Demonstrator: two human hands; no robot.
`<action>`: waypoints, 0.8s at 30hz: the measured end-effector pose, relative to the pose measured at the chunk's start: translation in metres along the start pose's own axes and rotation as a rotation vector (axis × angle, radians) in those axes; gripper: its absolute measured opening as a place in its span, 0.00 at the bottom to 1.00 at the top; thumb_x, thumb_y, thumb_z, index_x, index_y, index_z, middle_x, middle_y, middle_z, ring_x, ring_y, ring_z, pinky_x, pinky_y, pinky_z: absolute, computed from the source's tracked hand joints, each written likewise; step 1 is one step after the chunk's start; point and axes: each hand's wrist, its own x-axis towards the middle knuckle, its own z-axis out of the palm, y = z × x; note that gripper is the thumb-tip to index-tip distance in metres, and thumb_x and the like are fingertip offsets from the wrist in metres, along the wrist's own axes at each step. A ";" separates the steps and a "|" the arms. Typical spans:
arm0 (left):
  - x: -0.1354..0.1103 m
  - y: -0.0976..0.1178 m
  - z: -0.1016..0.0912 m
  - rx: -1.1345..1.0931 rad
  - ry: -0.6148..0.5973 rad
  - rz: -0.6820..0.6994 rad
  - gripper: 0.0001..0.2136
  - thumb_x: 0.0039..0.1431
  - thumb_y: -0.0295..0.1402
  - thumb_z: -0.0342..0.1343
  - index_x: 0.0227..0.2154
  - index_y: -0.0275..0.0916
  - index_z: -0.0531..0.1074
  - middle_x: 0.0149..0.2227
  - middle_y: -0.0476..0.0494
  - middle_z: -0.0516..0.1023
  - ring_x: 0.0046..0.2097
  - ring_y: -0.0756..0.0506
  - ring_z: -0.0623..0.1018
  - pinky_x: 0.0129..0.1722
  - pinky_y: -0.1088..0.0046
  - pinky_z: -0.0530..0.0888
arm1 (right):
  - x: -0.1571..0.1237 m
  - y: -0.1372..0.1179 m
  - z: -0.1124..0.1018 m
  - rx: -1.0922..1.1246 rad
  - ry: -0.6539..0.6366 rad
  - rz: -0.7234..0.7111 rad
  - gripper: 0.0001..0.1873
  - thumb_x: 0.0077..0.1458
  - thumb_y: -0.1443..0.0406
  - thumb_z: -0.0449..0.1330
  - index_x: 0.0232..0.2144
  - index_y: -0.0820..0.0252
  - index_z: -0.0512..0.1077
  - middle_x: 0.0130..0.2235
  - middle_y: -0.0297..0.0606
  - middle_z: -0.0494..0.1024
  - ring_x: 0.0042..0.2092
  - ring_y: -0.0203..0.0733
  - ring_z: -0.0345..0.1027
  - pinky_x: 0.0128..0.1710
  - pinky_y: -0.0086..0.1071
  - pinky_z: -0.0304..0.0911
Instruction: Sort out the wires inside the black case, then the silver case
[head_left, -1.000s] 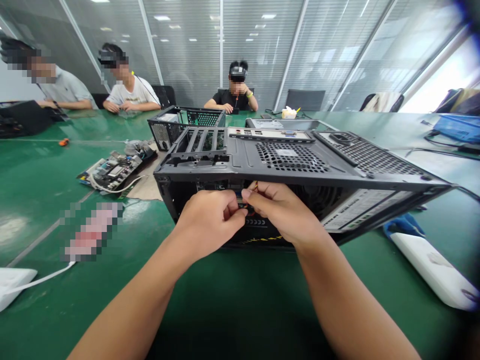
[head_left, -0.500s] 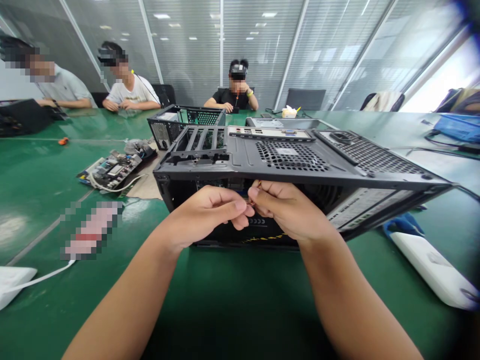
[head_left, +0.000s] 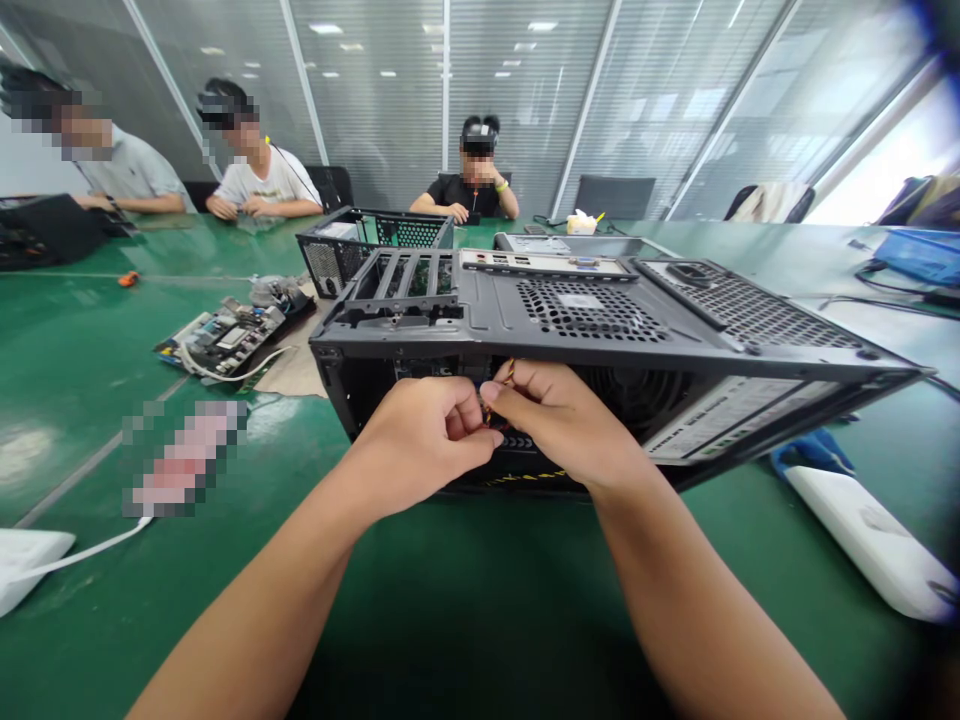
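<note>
A black computer case (head_left: 495, 335) lies on the table with its open side toward me and its ports facing up. At that opening, a thin twisted cable (head_left: 511, 372) with orange and dark strands runs between my hands. My right hand (head_left: 562, 410) pinches it between thumb and curled fingers. Close against it, my left hand (head_left: 431, 425) has its fingers bent around the lower part of the cable, the thumb stretched beneath; the exact grip there is partly hidden. A fan (head_left: 637, 390) shows inside the case to the right of my hands.
Left of the case, a motherboard (head_left: 232, 335) rests by a piece of cardboard. Behind stands another open case (head_left: 375, 235). A white power strip (head_left: 870, 540) is at the right, a phone (head_left: 187, 460) on a white cable at the left. Several people sit across the table.
My left hand has turned, its fingers curling inward and its thumb dropping lower. My right hand has shifted slightly left, and more of the twisted cable shows.
</note>
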 end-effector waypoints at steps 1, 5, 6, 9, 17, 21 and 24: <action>0.000 0.001 0.000 0.011 0.003 0.000 0.11 0.51 0.34 0.62 0.20 0.39 0.66 0.19 0.54 0.68 0.22 0.53 0.66 0.21 0.76 0.61 | 0.000 0.000 0.000 -0.004 -0.002 -0.003 0.17 0.57 0.55 0.58 0.22 0.59 0.66 0.23 0.29 0.64 0.27 0.33 0.55 0.27 0.30 0.52; -0.001 0.000 -0.003 -0.067 -0.055 -0.013 0.10 0.55 0.38 0.60 0.23 0.39 0.69 0.22 0.52 0.71 0.24 0.52 0.68 0.22 0.75 0.62 | -0.001 -0.002 -0.001 0.000 -0.008 -0.036 0.15 0.59 0.59 0.56 0.23 0.59 0.67 0.23 0.29 0.65 0.27 0.33 0.55 0.28 0.30 0.53; -0.001 0.000 -0.003 -0.115 -0.089 -0.022 0.11 0.56 0.40 0.59 0.24 0.39 0.70 0.23 0.51 0.71 0.25 0.51 0.68 0.22 0.75 0.62 | -0.002 -0.002 -0.002 0.011 -0.010 -0.040 0.15 0.59 0.60 0.56 0.23 0.59 0.67 0.23 0.29 0.65 0.27 0.33 0.55 0.29 0.30 0.53; 0.000 -0.002 -0.005 -0.244 -0.196 -0.051 0.14 0.59 0.42 0.56 0.25 0.38 0.72 0.25 0.49 0.73 0.26 0.51 0.69 0.23 0.75 0.63 | -0.003 -0.002 -0.004 0.056 -0.022 -0.032 0.15 0.60 0.59 0.56 0.24 0.59 0.67 0.23 0.29 0.65 0.26 0.33 0.55 0.29 0.30 0.53; -0.002 0.001 -0.002 -0.171 -0.212 -0.099 0.15 0.60 0.42 0.54 0.23 0.38 0.70 0.23 0.51 0.71 0.25 0.52 0.66 0.23 0.75 0.60 | -0.004 -0.003 -0.004 0.099 -0.032 -0.025 0.15 0.60 0.59 0.56 0.24 0.60 0.67 0.24 0.29 0.65 0.26 0.31 0.53 0.29 0.30 0.52; -0.004 0.004 0.000 -0.075 -0.135 -0.077 0.15 0.60 0.40 0.54 0.21 0.38 0.65 0.20 0.54 0.64 0.24 0.53 0.62 0.22 0.75 0.57 | -0.004 -0.001 -0.004 0.105 -0.017 -0.013 0.15 0.60 0.58 0.57 0.25 0.60 0.68 0.24 0.29 0.64 0.26 0.31 0.52 0.28 0.30 0.51; -0.004 0.006 -0.001 -0.011 -0.175 -0.060 0.14 0.60 0.39 0.52 0.22 0.38 0.66 0.21 0.53 0.66 0.24 0.53 0.64 0.22 0.75 0.57 | -0.004 0.001 -0.004 0.120 0.001 0.006 0.16 0.60 0.56 0.57 0.25 0.60 0.68 0.24 0.28 0.63 0.26 0.31 0.52 0.28 0.30 0.50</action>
